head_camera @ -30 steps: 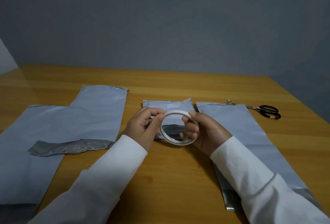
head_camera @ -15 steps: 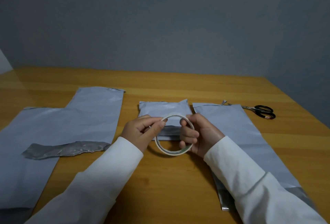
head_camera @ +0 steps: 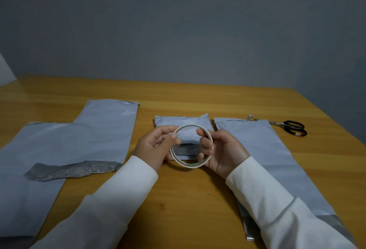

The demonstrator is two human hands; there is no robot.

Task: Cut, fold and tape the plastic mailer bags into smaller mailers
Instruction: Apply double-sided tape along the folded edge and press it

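Four grey mailer bags are shown on one desk [head_camera: 198, 98]: two overlapping large ones [head_camera: 111, 129] [head_camera: 39, 149], one small folded one [head_camera: 184, 121], and one long one [head_camera: 263, 149]. One tape roll [head_camera: 179, 161], one pair of scissors [head_camera: 291, 127], and two hands [head_camera: 154, 147] [head_camera: 223, 153] are counted.

Both the left hand [head_camera: 156, 147] and right hand [head_camera: 221, 151] grip a tape roll [head_camera: 191, 164] above a folded mailer [head_camera: 186, 127].

left mailer bags [head_camera: 59, 145] cut off at frame edge; scissors' [head_camera: 291, 127] blades partly hidden
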